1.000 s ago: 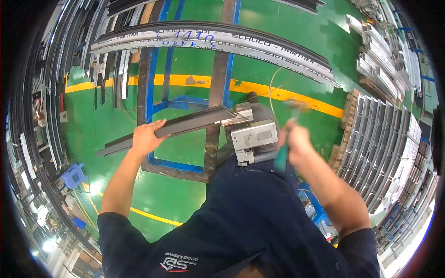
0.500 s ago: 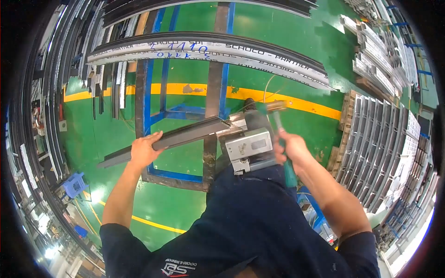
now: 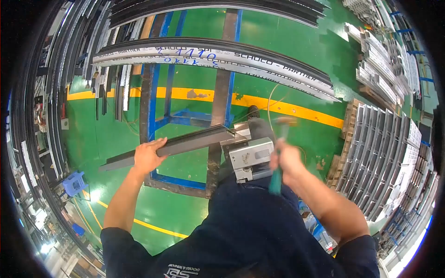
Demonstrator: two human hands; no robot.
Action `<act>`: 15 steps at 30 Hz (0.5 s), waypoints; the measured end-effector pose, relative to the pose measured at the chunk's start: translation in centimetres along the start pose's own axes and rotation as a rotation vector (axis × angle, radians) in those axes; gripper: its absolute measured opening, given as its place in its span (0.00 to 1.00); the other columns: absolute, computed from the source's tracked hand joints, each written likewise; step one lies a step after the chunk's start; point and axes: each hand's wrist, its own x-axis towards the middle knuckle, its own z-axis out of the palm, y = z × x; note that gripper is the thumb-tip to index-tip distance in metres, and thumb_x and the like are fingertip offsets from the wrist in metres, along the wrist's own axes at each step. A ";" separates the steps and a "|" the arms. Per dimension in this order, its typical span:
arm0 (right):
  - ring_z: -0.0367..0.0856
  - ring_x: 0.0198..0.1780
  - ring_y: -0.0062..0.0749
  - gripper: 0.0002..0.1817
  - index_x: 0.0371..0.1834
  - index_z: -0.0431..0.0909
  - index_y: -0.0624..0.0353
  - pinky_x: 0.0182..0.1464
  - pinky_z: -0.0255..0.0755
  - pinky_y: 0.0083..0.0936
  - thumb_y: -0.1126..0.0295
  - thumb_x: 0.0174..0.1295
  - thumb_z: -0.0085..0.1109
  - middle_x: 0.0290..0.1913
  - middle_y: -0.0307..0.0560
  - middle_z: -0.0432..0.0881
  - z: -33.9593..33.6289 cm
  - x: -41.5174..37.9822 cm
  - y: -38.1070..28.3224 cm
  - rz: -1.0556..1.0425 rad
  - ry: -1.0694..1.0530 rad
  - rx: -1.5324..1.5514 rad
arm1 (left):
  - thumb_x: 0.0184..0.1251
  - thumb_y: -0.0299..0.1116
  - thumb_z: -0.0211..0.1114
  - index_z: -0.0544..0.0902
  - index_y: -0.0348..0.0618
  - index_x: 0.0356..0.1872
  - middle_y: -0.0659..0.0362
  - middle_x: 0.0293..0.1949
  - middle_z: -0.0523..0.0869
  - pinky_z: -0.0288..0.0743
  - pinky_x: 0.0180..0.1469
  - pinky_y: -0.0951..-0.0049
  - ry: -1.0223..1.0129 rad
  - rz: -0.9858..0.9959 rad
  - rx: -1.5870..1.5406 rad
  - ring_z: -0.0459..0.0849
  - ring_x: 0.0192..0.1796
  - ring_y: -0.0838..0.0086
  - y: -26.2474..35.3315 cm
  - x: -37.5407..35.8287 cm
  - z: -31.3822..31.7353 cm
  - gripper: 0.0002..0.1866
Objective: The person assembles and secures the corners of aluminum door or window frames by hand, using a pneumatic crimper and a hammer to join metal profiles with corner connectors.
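A dark metal profile (image 3: 190, 142) slants across the blue frame, its right end at a bracket-like metal clamp (image 3: 241, 131). My left hand (image 3: 149, 156) grips the profile near its left part, with the fingers over its far side and the thumb on the near side. In my right hand (image 3: 287, 162) is a hammer (image 3: 276, 180) with a green handle, closed in the fingers and smeared by motion. Its head is up beyond the fist, to the right of the clamp. Between the hammer and the profile sits a silver metal block (image 3: 251, 156), close in front of my body.
A blue frame stand (image 3: 150, 111) with dark beams is under the profile. Long wrapped profiles (image 3: 213, 56) lie across it farther off. Stacked profiles (image 3: 380, 153) rest on a wooden pallet at right, and racks of bars (image 3: 34, 116) line the left. A blue stool (image 3: 74, 183) stands at lower left.
The hammer and my right hand have moved a little left and down, toward the silver block. My left hand keeps its hold on the profile. The whole view has shifted slightly.
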 end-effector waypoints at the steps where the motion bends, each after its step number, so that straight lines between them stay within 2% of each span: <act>1: 0.66 0.21 0.30 0.17 0.41 0.71 0.57 0.24 0.63 0.30 0.55 0.82 0.46 0.24 0.41 0.70 0.2 -2.1 -1.0 0.249 -0.313 -0.133 | 0.50 0.39 0.81 0.86 0.57 0.63 0.58 0.58 0.89 0.84 0.59 0.62 0.000 0.003 0.000 0.89 0.58 0.64 0.2 0.1 -0.2 0.33; 4: 0.65 0.21 0.29 0.17 0.40 0.71 0.56 0.23 0.62 0.29 0.54 0.82 0.46 0.23 0.40 0.69 -2.5 -2.2 -2.6 0.200 -0.384 -0.224 | 0.50 0.39 0.81 0.86 0.57 0.63 0.59 0.58 0.89 0.84 0.59 0.62 -0.058 -0.055 -0.012 0.89 0.58 0.64 0.5 -0.1 -0.5 0.33; 6: 0.59 0.18 0.24 0.18 0.40 0.69 0.52 0.22 0.59 0.27 0.51 0.82 0.43 0.22 0.35 0.66 -3.0 -1.0 -2.9 0.001 -0.084 0.036 | 0.50 0.39 0.81 0.86 0.57 0.63 0.59 0.59 0.89 0.83 0.60 0.62 -0.029 -0.013 -0.023 0.89 0.59 0.65 -0.1 -0.1 -0.1 0.33; 7: 0.66 0.21 0.29 0.16 0.40 0.71 0.56 0.23 0.62 0.29 0.55 0.82 0.46 0.24 0.41 0.71 -3.7 0.3 -2.9 -0.028 0.001 0.200 | 0.50 0.39 0.81 0.86 0.57 0.63 0.59 0.59 0.89 0.83 0.60 0.62 -0.028 -0.016 -0.024 0.89 0.59 0.65 0.0 -0.2 -0.1 0.33; 9: 0.65 0.20 0.29 0.15 0.42 0.70 0.56 0.24 0.62 0.29 0.56 0.81 0.46 0.24 0.42 0.71 -2.4 1.7 -1.7 -0.026 0.172 0.293 | 0.50 0.39 0.81 0.86 0.57 0.64 0.60 0.60 0.89 0.83 0.61 0.63 -0.045 -0.033 0.025 0.88 0.60 0.66 0.3 -0.1 -0.3 0.34; 11: 0.65 0.19 0.30 0.14 0.42 0.71 0.56 0.24 0.64 0.30 0.58 0.81 0.46 0.23 0.42 0.70 -0.4 -1.9 -0.9 0.197 -0.222 -0.146 | 0.50 0.39 0.81 0.85 0.58 0.64 0.60 0.60 0.89 0.82 0.61 0.63 -0.061 -0.041 0.015 0.88 0.60 0.66 0.3 -0.2 -0.5 0.34; 12: 0.57 0.15 0.26 0.16 0.42 0.70 0.53 0.20 0.58 0.28 0.53 0.82 0.45 0.20 0.36 0.65 0.4 -3.3 -1.2 0.273 -0.346 -0.127 | 0.51 0.40 0.81 0.85 0.58 0.65 0.61 0.61 0.88 0.82 0.62 0.63 -0.079 -0.052 0.003 0.87 0.61 0.66 0.4 -0.1 -0.4 0.35; 13: 0.57 0.15 0.26 0.16 0.42 0.70 0.53 0.20 0.58 0.28 0.53 0.82 0.45 0.20 0.36 0.65 0.0 -3.3 -1.5 0.277 -0.346 -0.121 | 0.51 0.40 0.81 0.85 0.58 0.65 0.61 0.61 0.88 0.82 0.62 0.63 -0.083 -0.049 0.006 0.87 0.61 0.66 0.3 -0.2 -0.4 0.35; 15: 0.58 0.16 0.25 0.17 0.41 0.70 0.53 0.21 0.58 0.27 0.53 0.82 0.45 0.21 0.36 0.65 -1.5 -2.5 -2.9 0.084 -0.228 -0.055 | 0.51 0.40 0.81 0.84 0.59 0.66 0.61 0.61 0.88 0.82 0.62 0.63 -0.065 -0.026 0.027 0.87 0.61 0.66 0.2 -0.2 -0.1 0.35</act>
